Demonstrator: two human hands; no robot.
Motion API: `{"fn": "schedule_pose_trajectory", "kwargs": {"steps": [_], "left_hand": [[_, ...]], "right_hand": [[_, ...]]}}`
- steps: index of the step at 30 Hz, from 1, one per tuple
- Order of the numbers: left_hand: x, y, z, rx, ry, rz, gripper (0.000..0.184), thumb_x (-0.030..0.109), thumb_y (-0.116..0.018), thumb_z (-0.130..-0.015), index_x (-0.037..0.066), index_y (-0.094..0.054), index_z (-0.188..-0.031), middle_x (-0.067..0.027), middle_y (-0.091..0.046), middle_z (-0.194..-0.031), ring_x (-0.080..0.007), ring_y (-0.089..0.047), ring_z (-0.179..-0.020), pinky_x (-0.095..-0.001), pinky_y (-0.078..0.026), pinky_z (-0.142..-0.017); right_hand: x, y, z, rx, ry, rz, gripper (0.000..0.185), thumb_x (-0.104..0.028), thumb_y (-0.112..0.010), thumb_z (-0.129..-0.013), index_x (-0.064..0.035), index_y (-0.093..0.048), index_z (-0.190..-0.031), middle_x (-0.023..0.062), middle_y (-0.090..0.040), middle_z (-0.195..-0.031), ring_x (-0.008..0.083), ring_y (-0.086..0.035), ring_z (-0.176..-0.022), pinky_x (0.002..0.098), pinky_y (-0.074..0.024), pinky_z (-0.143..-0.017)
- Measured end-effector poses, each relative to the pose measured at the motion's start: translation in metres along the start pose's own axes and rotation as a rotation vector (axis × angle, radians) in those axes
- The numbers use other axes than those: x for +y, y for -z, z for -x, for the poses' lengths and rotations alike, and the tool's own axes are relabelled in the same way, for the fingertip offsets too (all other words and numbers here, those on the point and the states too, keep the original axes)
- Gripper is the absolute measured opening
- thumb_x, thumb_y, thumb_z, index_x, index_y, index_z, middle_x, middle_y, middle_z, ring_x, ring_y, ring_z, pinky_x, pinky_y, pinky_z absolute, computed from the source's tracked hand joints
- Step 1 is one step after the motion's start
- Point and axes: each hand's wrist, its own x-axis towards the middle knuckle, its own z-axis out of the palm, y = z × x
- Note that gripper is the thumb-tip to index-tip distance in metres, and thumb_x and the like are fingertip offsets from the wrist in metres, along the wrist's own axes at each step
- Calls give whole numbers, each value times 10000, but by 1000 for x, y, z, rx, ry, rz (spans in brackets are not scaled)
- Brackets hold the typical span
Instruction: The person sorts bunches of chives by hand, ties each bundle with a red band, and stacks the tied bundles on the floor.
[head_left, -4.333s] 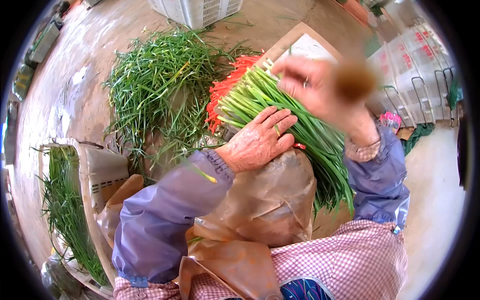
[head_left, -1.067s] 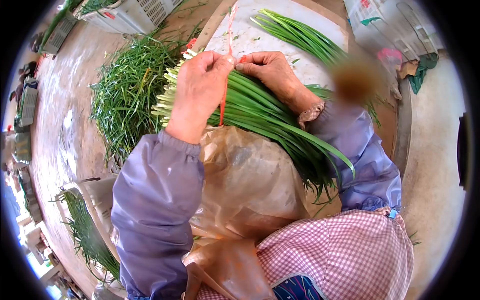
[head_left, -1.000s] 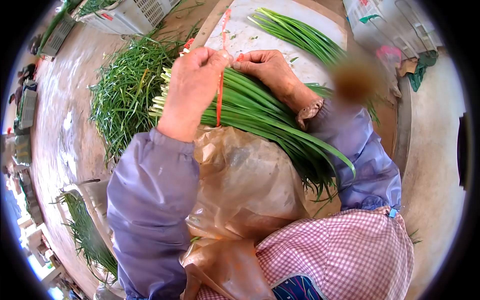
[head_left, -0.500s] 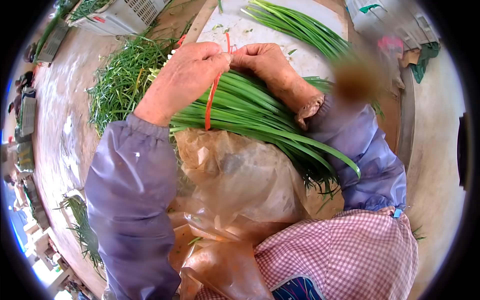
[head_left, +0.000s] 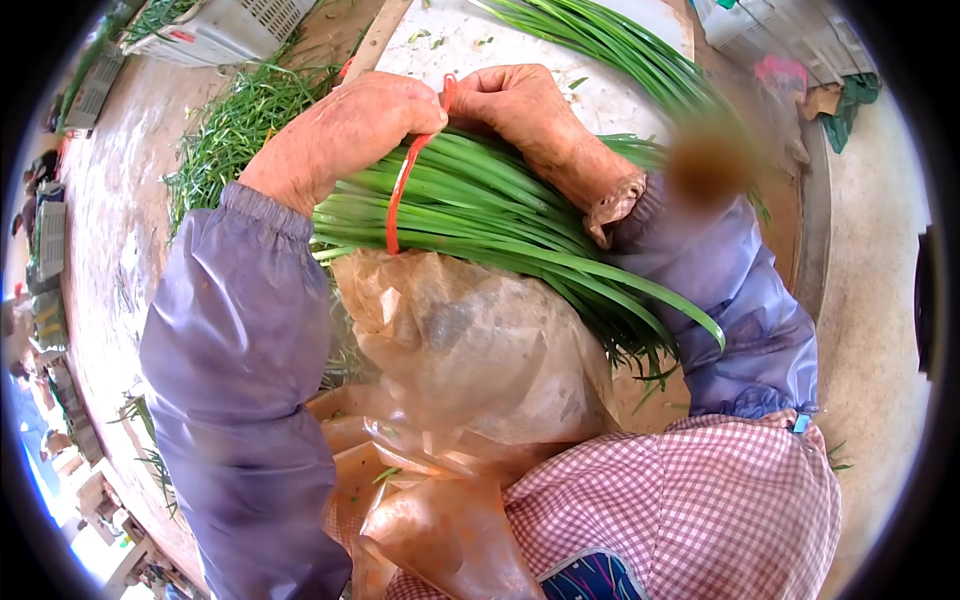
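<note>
Between left hand [head_left: 365, 120] and right hand [head_left: 525, 110], the red tie [head_left: 397, 195] shows only a short loop where a long tail stood a moment ago; around the garlic-chive bundle [head_left: 500, 205] it seems nearly fastened.

At upper left, a white slotted crate [head_left: 245, 40] contains loose greens [head_left: 158, 14]. The left hand is clenched on the tie; the right hand, just beside it, pinches the tie near the loop, though this pinch is partly hidden. Below both hands, the bundle lies across the brown plastic sheet [head_left: 460, 330]. Farther right, a smaller bunch [head_left: 600, 45] lies on the white board [head_left: 620, 112]. At upper right stand white crates [head_left: 785, 40], whose contents I cannot see.
</note>
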Motion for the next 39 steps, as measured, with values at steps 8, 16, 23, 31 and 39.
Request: {"fn": "schedule_pose_trajectory", "kwargs": {"steps": [8, 16, 23, 31, 39], "left_hand": [[-3, -1, -2, 61, -80, -98, 237, 187, -474, -852, 0, -464, -707, -42, -453, -730, -155, -438, -699, -265, -370, -694], [-13, -12, -11, 219, 114, -108, 332, 300, -491, -837, -14, -584, -782, -128, -597, -740, -236, -566, -726, -359, -439, -684], [-28, -40, -13, 490, -242, -324, 321, 325, -543, -883, 15, -623, -853, -59, -595, -749, -173, -571, -736, -346, -477, -705], [-20, -62, -50, 646, 185, -242, 87, 216, -645, -624, 162, -652, -556, -52, -613, -643, -236, -613, -822, -435, -368, -831], [-29, -41, -30, 275, -99, -403, 189, 298, -712, -541, 181, -683, -687, -3, -650, -716, -249, -592, -910, -502, -308, -911]], "right_hand": [[-3, -3, 4, 50, 33, 171, 84, -96, -713, -756, -11, -709, -755, 46, -663, -669, 82, -570, -562, 232, -478, -531], [-5, -3, 14, -37, 150, 289, 123, -60, -673, -787, -9, -708, -893, 49, -680, -765, 84, -604, -682, 239, -505, -633], [-20, -3, 19, -123, 95, 17, 191, -235, -590, -903, -59, -662, -880, -31, -589, -755, 66, -505, -670, 216, -406, -609], [-10, 56, -39, 31, 784, 967, 66, -16, -546, -884, 7, -493, -852, 53, -439, -781, 138, -441, -699, 250, -384, -650], [-21, 105, -83, -6, 371, 785, 169, -156, -492, -952, -86, -474, -799, -16, -455, -708, 73, -419, -651, 230, -356, -587]]}}
